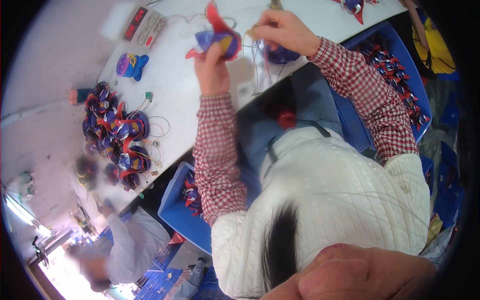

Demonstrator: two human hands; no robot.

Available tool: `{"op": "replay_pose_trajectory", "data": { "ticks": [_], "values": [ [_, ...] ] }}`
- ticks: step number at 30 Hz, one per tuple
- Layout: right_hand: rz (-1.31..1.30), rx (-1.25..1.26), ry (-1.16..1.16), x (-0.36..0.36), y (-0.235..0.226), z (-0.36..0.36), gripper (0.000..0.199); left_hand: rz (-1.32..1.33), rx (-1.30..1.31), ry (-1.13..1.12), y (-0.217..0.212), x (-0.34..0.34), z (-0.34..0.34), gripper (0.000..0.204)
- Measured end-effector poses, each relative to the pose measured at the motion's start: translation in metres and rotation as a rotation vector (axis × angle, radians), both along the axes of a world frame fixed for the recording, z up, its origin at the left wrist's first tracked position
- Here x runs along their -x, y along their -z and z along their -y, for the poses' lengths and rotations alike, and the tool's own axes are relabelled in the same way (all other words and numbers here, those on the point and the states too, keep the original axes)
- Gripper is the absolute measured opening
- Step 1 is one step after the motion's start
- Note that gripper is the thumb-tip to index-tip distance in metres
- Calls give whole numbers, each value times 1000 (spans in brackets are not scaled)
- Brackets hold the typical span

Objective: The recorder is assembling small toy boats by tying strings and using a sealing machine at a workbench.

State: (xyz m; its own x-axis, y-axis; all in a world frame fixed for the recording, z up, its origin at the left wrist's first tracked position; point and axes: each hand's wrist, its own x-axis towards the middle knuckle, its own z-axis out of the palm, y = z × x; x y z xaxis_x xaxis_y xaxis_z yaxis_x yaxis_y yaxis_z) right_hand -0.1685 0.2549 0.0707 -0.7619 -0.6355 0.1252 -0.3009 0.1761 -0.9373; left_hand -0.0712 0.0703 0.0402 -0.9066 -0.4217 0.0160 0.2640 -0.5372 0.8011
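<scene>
Table edge: the near edge of the white tabletop (172,102) runs obliquely from lower left to upper right, passing just in front of the person's lap; both hands are over the table side of it.
Room at left: a stretch of white surface separates the left hand (214,70) from the heap of red-and-purple pieces (117,132), whose loose wires (159,127) trail toward that stretch.
Room at right: the right hand (285,32) is just above a dark purple rounded piece (281,55) near the edge.
Left grip: thumb and fingers clamped on a red-and-purple plastic piece with a yellow patch (227,42), raised over the tabletop, its red tip upward.
Right grip: thumb and forefinger close together beside that piece, near thin hanging wires (256,60); whether they pinch one cannot be told.
Right-hand bin: a blue plastic bin (419,87) beside the right forearm, holding many red, white and purple pieces.
Left-hand bin: a second blue bin (175,215) below the table edge, similar pieces visible inside.
Far tabletop: a box with a red digital display (145,27); nearer, a blue-and-purple rounded object (131,66).
</scene>
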Motion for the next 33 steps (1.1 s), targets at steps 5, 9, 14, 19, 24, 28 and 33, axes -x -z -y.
{"op": "replay_pose_trajectory", "data": {
  "ticks": [5,9,14,19,24,28,33],
  "values": [
    [-369,-186,294,28,38,-31,18,100,247,101,-1,19,-42,41],
    [-549,-223,410,39,74,-39,20,184,427,145,5,29,-60,42],
    [-276,-148,380,35,88,-32,17,212,551,0,32,34,-59,50],
    [-211,135,339,39,81,-37,13,39,120,157,39,31,-64,63],
    [-236,300,104,-5,24,12,10,10,4,23,-1,-27,-41,57],
    [-141,189,-245,-53,-23,33,16,-10,-141,-93,-28,-91,-34,49],
    [-190,191,-465,-84,-40,46,28,85,-221,-494,-56,-196,9,48]
  ]
}}
